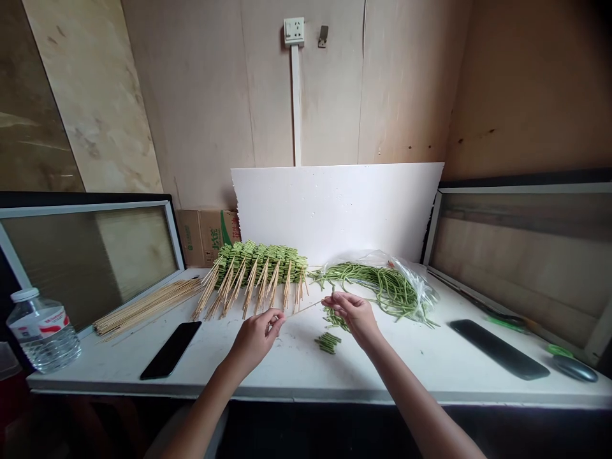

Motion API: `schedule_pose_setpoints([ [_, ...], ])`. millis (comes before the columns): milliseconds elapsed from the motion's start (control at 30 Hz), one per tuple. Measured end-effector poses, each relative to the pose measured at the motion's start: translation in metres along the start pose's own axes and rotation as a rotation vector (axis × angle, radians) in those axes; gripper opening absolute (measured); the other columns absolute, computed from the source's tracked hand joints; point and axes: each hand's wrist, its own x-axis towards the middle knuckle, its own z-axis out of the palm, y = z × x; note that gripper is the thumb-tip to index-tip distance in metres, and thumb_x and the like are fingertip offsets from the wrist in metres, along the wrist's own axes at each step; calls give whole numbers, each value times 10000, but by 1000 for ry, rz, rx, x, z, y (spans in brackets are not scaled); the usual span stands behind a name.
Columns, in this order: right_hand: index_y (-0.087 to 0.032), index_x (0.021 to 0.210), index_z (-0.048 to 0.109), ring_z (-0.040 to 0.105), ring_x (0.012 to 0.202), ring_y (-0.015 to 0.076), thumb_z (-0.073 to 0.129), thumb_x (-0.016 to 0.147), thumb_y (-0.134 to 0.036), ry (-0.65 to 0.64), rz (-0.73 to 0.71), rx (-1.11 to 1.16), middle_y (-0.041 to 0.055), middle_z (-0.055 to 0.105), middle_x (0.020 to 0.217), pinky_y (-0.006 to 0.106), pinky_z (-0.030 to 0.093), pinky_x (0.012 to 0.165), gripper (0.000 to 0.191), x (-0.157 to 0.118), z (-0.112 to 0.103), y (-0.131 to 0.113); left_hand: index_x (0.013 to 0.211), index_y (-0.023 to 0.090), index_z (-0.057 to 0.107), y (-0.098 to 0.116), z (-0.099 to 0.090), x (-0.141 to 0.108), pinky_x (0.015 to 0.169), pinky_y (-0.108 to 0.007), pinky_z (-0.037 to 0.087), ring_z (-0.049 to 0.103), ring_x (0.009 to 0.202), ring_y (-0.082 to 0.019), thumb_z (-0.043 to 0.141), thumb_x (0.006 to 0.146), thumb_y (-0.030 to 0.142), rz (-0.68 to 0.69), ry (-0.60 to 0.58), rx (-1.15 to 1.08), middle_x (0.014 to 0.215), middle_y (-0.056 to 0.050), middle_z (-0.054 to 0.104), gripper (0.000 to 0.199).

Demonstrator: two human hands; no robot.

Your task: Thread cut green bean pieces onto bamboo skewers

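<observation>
My left hand [258,333] is closed on one end of a thin bamboo skewer [306,309], which slants up to the right. At the skewer's other end my right hand [351,312] is closed in a pinch, with a short piece of green bean [333,289] showing at its fingertips. A small pile of cut beans [327,343] lies below the right hand, and more cut pieces [337,319] are partly hidden behind it. Beyond my left hand, finished bean skewers [261,261] are stacked in rows, their bare sticks towards me.
Loose bamboo skewers [148,306] lie at left, near a black phone [171,350] and a water bottle [44,331]. Long green beans [392,287] spill from a clear plastic bag [423,287]. At right are a dark flat object [500,349] and scissors [571,364]. A white board [339,210] stands behind.
</observation>
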Motion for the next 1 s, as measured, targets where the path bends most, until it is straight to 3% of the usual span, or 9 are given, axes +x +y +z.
schedule_pose_setpoints([
  [333,-180,908,792,762,957,281,822,776,-498,-27,-51,-84,131,809,966,317,574,720,346,-3,0,-5,999,217,636,-4,1,0,643,-243,464,615,627,-159,453,1028,427,-1,6,-32,707,-6,657,280],
  [567,-191,901,793,758,985,294,812,779,-521,22,-48,-46,124,810,963,320,578,727,352,-3,5,-11,973,208,649,-15,7,3,690,-248,494,665,761,-166,567,995,393,88,142,-83,887,-39,715,203],
  [700,-196,896,802,754,992,298,806,792,-513,17,-52,-24,128,807,972,310,577,705,334,-4,5,-9,936,204,674,-19,10,3,701,-257,498,664,750,-163,581,993,344,155,228,-45,871,-35,726,177],
  [1000,-198,900,802,746,1012,304,826,774,-493,47,-106,-73,124,804,965,314,609,681,322,-7,9,-8,947,197,651,-25,13,1,708,-253,507,666,729,-160,485,1022,270,160,191,-49,782,-22,685,196],
])
